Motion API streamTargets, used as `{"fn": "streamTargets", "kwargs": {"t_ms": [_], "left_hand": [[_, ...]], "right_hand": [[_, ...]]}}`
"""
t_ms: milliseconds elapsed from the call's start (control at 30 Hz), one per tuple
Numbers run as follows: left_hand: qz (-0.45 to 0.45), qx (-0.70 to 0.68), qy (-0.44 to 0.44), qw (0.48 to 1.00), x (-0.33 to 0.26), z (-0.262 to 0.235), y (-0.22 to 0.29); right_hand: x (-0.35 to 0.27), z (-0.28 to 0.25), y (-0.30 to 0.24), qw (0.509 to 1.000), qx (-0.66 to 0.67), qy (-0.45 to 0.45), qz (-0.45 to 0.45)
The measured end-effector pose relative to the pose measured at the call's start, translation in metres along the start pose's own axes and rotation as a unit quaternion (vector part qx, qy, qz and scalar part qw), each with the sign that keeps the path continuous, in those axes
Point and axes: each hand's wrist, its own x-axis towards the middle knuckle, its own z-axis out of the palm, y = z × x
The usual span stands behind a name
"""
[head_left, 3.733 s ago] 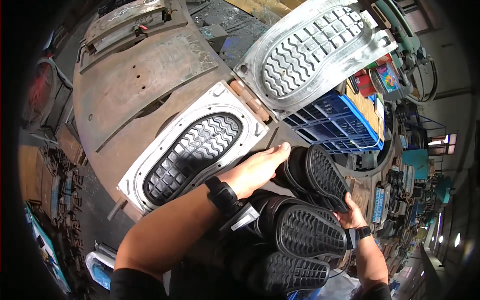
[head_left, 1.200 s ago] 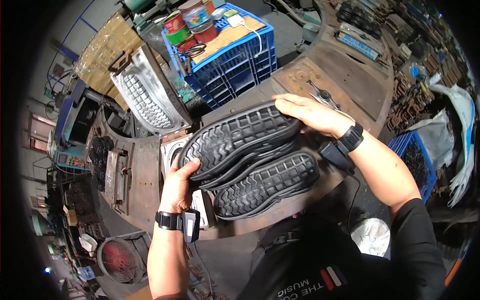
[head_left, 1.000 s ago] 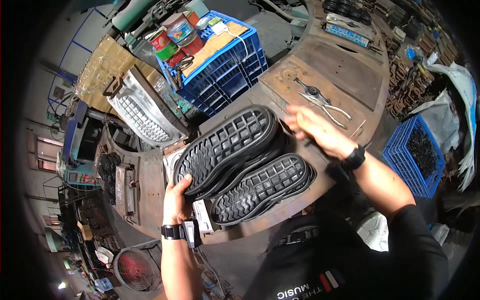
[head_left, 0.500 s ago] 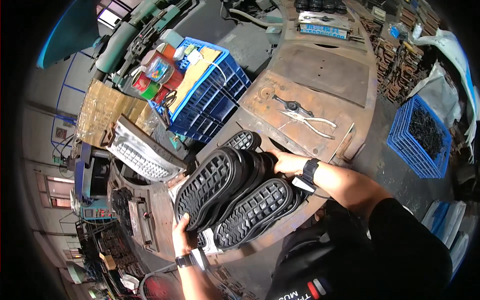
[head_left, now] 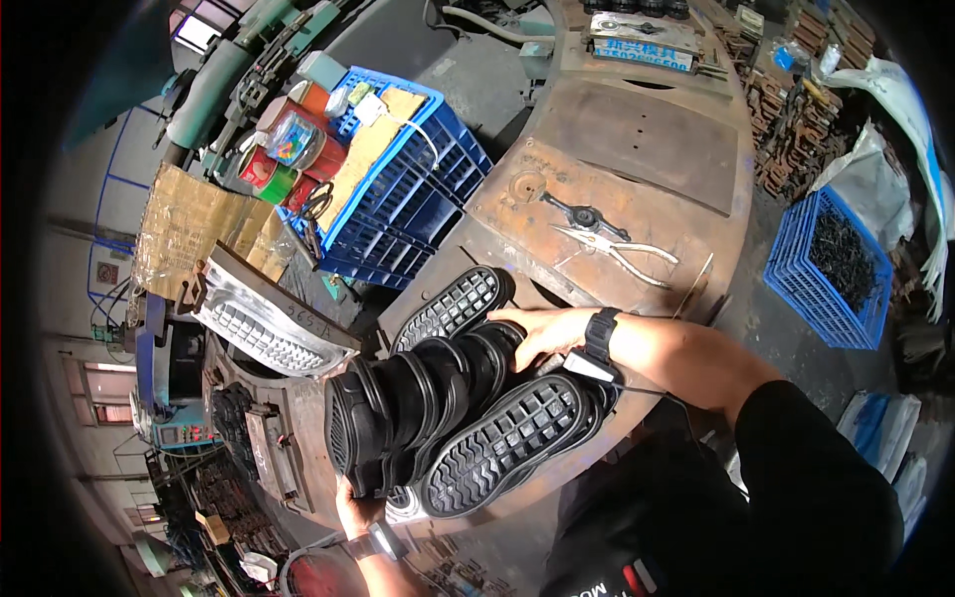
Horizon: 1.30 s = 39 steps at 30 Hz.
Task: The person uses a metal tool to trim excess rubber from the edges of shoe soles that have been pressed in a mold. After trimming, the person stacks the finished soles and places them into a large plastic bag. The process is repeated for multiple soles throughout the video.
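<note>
Operator: How will this bundle handle?

Coach: Your bundle of black soles (head_left: 428, 398) should be fairly heavy as a whole, each piece firm yet bendable, likely rubber. Nothing about it looks fragile. The layers may well slide against one another, so press inward from both ends, with your palms across several pieces rather than pinching one.

Operator: And the grip?

Coach: Your left hand (head_left: 356, 509) grasps the near left end, partly hidden beneath it. Your right hand (head_left: 542, 333) clasps the far right end, some fingers out of sight.

Operator: Where is it, and how does it look?

Coach: It's between your hands, above the near side of the table (head_left: 637, 139); whether it rests there, you can't tell. A tread-up sole (head_left: 507, 448) lies just to its right, another sole (head_left: 453, 303) on its far side. The bundled pieces stand tipped on edge, dark with a slight sheen, their ends rounded; the leftmost shows fine grooves.
</note>
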Motion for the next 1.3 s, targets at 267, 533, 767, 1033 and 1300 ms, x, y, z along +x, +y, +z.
{"fn": "streamTargets", "kwargs": {"t_ms": [267,533,767,1033,1300], "left_hand": [[0.019,0.004,0.098,0.995,-0.014,0.007,0.012],[0.138,0.022,0.152,0.978,-0.017,0.054,0.022],[0.249,0.029,0.073,0.965,-0.053,0.083,0.046],[0.446,0.236,0.097,0.858,-0.103,0.141,0.125],[0.444,0.23,0.141,0.854,-0.161,0.179,0.122]], "right_hand": [[0.016,0.01,-0.004,0.991,0.045,-0.012,-0.128],[0.027,0.016,-0.004,0.987,0.057,0.062,-0.137],[-0.005,0.009,-0.044,0.974,0.052,0.08,-0.206],[-0.055,0.063,-0.059,0.927,0.198,0.072,-0.311],[-0.117,0.095,0.01,0.93,0.229,0.114,-0.264]]}}
